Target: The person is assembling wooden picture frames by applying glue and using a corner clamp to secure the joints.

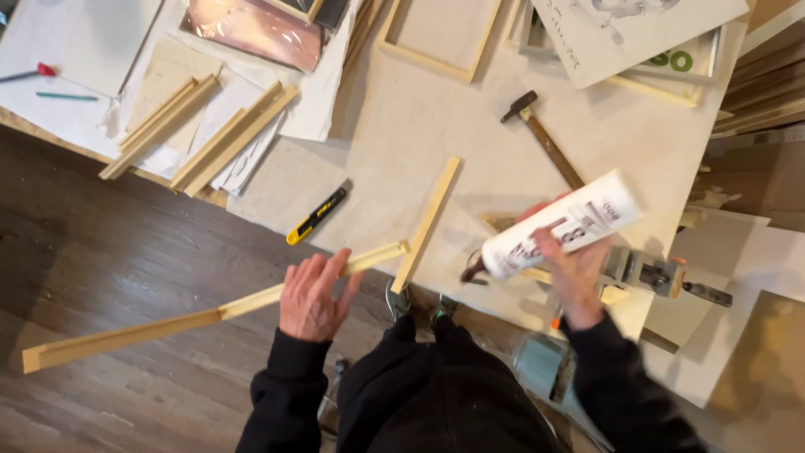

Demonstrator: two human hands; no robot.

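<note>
My left hand [314, 294] rests flat on a long pale wooden strip [134, 333] that juts off the table's front edge over the floor. Its far end meets a second strip [428, 222] lying at a right angle on the table. My right hand [574, 268] grips a white glue tube [562, 225], blurred, with its dark nozzle pointing down-left near the table edge. A metal clamp [654, 273] sits just right of that hand.
A hammer [543, 138] lies behind the tube. A yellow and black utility knife [319, 214] lies near the table edge. Bundles of wooden strips [231, 138] rest at left, wooden frames [432, 33] and drawings at the back. Dark wood floor [101, 252] lies below.
</note>
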